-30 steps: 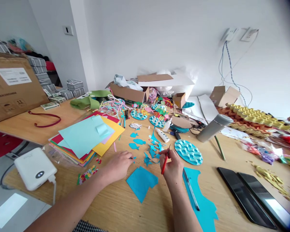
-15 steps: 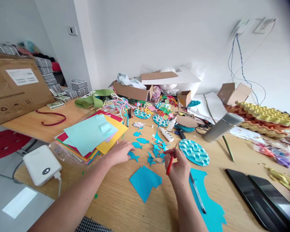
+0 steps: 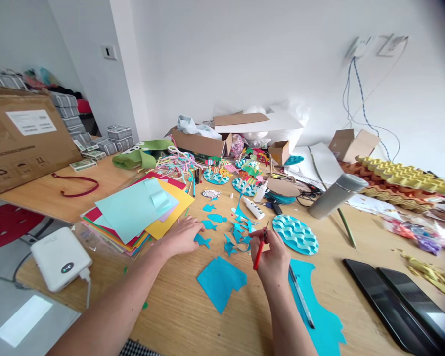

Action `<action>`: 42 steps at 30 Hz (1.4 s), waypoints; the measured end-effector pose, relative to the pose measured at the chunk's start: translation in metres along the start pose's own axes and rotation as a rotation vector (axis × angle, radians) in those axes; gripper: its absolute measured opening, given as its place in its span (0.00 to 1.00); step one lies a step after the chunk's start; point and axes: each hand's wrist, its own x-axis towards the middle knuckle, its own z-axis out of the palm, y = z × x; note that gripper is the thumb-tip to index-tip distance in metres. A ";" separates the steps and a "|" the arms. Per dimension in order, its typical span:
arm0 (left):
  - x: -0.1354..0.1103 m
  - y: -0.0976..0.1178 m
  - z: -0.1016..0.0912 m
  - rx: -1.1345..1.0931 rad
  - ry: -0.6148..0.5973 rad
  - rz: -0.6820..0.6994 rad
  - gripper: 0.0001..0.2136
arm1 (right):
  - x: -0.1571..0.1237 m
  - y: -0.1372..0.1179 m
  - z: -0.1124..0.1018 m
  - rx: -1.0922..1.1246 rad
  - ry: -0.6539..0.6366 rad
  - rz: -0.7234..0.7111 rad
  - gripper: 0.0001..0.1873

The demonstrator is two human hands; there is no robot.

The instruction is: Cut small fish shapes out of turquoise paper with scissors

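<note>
My right hand (image 3: 272, 254) is closed around small red-handled scissors (image 3: 260, 246), blades pointing up toward a pile of blue paper scraps (image 3: 239, 231). My left hand (image 3: 183, 234) rests on the wooden table (image 3: 193, 316), fingertips touching a small blue paper fish (image 3: 201, 241). Two more blue fish cutouts (image 3: 217, 217) lie just beyond it. A larger blue paper piece (image 3: 219, 281) sits between my forearms. Another blue sheet (image 3: 321, 316) with a pen (image 3: 301, 296) on it lies right of my right wrist.
A stack of coloured paper (image 3: 137, 210) and a white power bank (image 3: 61, 257) lie left. A blue wave-pattern disc (image 3: 295, 235), glue bottle (image 3: 252, 207), grey flask (image 3: 335, 196) and open cardboard boxes (image 3: 207, 141) stand behind. Two dark tablets (image 3: 396, 306) lie right.
My left hand slid forward and set the small blue fish down near the other cutouts. My right hand kept the scissors, hardly moving. The camera shifted slightly.
</note>
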 end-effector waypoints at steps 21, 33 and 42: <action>0.000 -0.005 -0.001 -0.111 0.077 0.025 0.08 | 0.000 -0.002 0.000 -0.017 0.004 0.001 0.05; -0.008 -0.004 -0.004 -0.203 0.111 0.101 0.05 | 0.000 -0.010 -0.006 -0.028 0.065 0.062 0.09; -0.003 -0.017 -0.006 -0.034 0.448 0.002 0.10 | 0.019 -0.028 -0.031 -0.634 -0.505 0.415 0.28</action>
